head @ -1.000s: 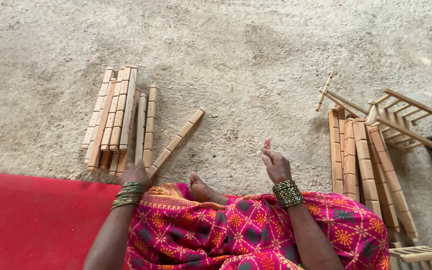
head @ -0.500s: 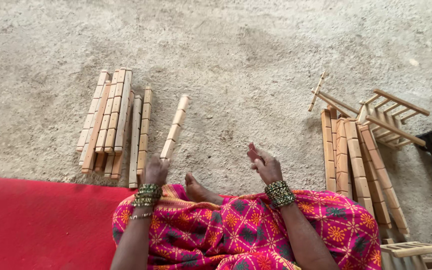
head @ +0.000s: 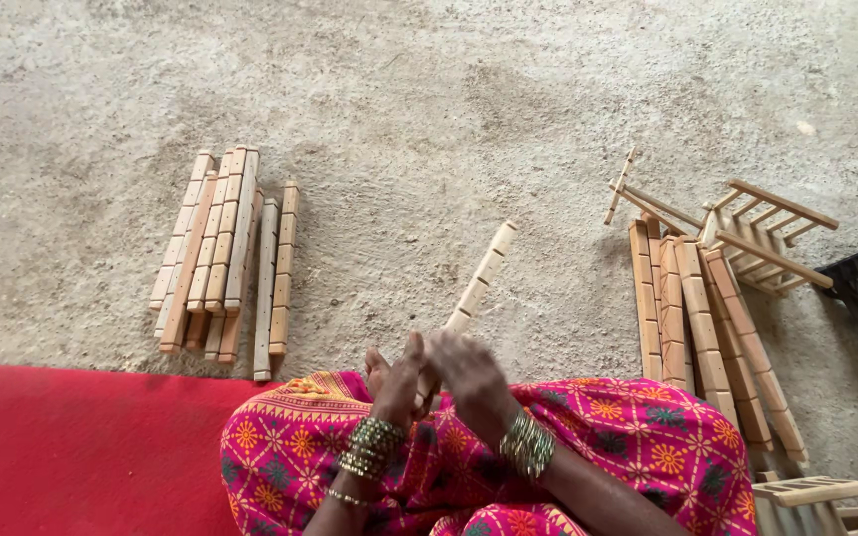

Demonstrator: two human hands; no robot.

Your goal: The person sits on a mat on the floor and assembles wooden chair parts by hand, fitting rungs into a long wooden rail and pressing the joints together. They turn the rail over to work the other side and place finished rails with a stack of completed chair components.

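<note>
A person sits on the floor [head: 429, 89] with a bright pink patterned cloth [head: 638, 437] over the legs. Both hands meet in the middle, just above the lap. The left hand [head: 399, 382] is closed around the near end of a long wooden stick [head: 479, 283]. The right hand [head: 469, 377] curls over the same end, right beside the left one, and it grips the stick too. The stick has small notches along it. It points up and away from the person, leaning a little to the right, and its far end is over the grey floor.

On the left, a pile of wooden sticks [head: 220, 248] lies flat on the floor, side by side. On the right, another row of sticks [head: 697, 318] lies near the knee. Behind that row sits a small wooden frame [head: 762, 233] with thin rungs. A red mat [head: 71, 447] covers the floor at the lower left. Both wrists wear green and gold bangles [head: 374, 447].
</note>
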